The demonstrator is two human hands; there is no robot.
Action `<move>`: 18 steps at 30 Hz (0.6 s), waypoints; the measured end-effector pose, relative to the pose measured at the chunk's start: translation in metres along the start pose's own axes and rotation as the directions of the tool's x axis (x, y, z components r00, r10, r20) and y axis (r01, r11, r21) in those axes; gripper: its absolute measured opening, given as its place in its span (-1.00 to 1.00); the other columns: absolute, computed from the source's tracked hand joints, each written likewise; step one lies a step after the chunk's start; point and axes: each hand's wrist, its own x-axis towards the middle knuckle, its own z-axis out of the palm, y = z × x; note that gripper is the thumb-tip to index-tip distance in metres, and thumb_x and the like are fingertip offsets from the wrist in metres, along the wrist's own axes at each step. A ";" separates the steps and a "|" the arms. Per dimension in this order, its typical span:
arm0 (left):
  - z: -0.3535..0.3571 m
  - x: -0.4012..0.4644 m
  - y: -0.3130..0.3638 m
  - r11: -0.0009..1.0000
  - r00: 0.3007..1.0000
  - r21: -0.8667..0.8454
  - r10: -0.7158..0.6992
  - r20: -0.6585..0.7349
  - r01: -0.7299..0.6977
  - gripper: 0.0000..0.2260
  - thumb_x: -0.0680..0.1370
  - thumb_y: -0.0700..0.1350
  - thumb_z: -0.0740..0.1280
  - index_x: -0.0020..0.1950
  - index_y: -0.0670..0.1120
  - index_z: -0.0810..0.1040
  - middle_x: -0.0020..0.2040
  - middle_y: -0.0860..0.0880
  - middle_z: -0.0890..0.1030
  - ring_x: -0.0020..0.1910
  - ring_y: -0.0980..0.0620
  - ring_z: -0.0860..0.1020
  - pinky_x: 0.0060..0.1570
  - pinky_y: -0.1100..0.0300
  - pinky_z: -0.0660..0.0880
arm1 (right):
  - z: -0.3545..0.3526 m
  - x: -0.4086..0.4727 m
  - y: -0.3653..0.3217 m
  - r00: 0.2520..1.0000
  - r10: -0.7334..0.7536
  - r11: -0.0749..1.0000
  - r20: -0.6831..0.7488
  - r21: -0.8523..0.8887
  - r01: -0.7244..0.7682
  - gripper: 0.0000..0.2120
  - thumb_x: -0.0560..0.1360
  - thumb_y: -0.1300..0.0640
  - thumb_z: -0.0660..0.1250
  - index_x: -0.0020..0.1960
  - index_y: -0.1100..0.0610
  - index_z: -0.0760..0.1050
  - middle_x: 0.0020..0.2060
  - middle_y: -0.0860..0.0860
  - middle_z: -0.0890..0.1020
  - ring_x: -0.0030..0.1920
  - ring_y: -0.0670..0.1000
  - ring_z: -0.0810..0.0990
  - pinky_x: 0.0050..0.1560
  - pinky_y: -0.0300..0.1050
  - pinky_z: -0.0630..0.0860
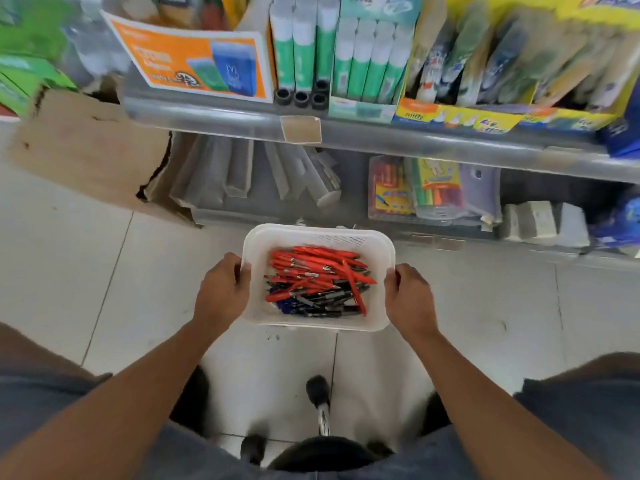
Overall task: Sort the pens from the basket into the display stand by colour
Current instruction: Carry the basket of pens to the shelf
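Grey metal shelves [398, 140] cross the upper frame, stocked with glue sticks [367, 60] and marker packs [415, 188], with a torn carton [86, 147] at their left end on the pale tiled floor [69, 271]. White plastic basket [318, 233] sits in front of the lower shelf, above the floor, holding a mixed heap of pens [317, 282], red ones uppermost over black and blue. Left hand [221, 289] grips its left rim and right hand [410, 296] its right rim, thumbs hooked over the edge
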 end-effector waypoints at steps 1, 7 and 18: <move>0.006 0.003 -0.002 1.000 1.000 -0.005 0.004 -0.002 -0.004 -0.80 0.65 -0.02 0.17 -0.07 -0.11 0.41 -0.24 -0.03 0.53 -0.27 -0.03 0.52 -0.29 0.14 0.44 | 0.005 0.004 0.003 1.000 0.000 1.000 0.002 -0.013 0.000 -0.77 0.65 0.12 0.11 -0.04 0.23 0.46 -0.16 0.08 0.53 -0.21 0.05 0.46 -0.18 -0.15 0.34; 0.030 0.016 -0.005 1.000 0.999 0.001 0.030 -0.020 -0.029 -0.82 0.65 -0.04 0.17 -0.08 -0.11 0.38 -0.23 -0.05 0.51 -0.27 -0.03 0.49 -0.28 0.15 0.36 | 0.017 0.023 0.014 1.000 -0.009 0.999 0.007 -0.048 0.009 -0.75 0.65 0.12 0.11 -0.04 0.26 0.45 -0.11 0.17 0.58 -0.17 0.09 0.48 -0.17 -0.11 0.34; 0.061 0.023 -0.014 0.999 0.997 0.012 0.052 -0.050 -0.051 -0.82 0.66 -0.05 0.16 -0.05 -0.13 0.38 -0.21 -0.09 0.53 -0.27 -0.06 0.51 -0.27 0.13 0.40 | 0.027 0.022 0.025 0.999 0.046 0.990 -0.003 -0.131 -0.046 -0.73 0.66 0.09 0.08 0.04 0.24 0.47 -0.04 0.15 0.59 -0.17 0.05 0.46 -0.17 -0.13 0.35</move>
